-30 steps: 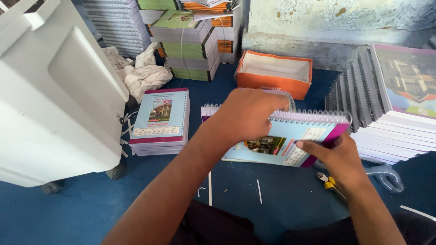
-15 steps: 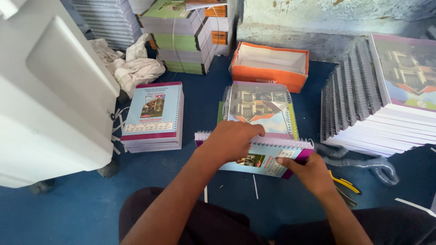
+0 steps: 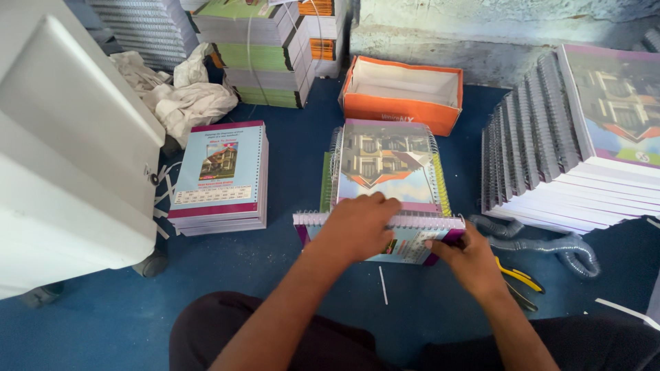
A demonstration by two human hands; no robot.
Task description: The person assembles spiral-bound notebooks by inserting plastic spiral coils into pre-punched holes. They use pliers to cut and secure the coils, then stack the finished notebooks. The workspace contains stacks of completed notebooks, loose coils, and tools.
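A spiral-bound notebook (image 3: 412, 240) with a purple edge and a house picture lies on the blue floor in front of me. My left hand (image 3: 357, 225) presses flat on its cover near the white wire spine. My right hand (image 3: 469, 260) grips its right corner with the fingertips. Just beyond it a small stack of similar notebooks (image 3: 386, 165) lies with wire bindings on both sides.
A stack of pink-edged notebooks (image 3: 221, 175) sits to the left beside a white machine (image 3: 65, 158). An orange box (image 3: 402, 93) stands behind. A tall slanted pile of notebooks (image 3: 577, 144) fills the right. Yellow-handled pliers (image 3: 517, 280) and a grey hose (image 3: 550, 244) lie close to my right hand.
The notebook came down from a raised position to the floor in front of the stack. Both hands followed it; my left hand now lies flat on the cover.
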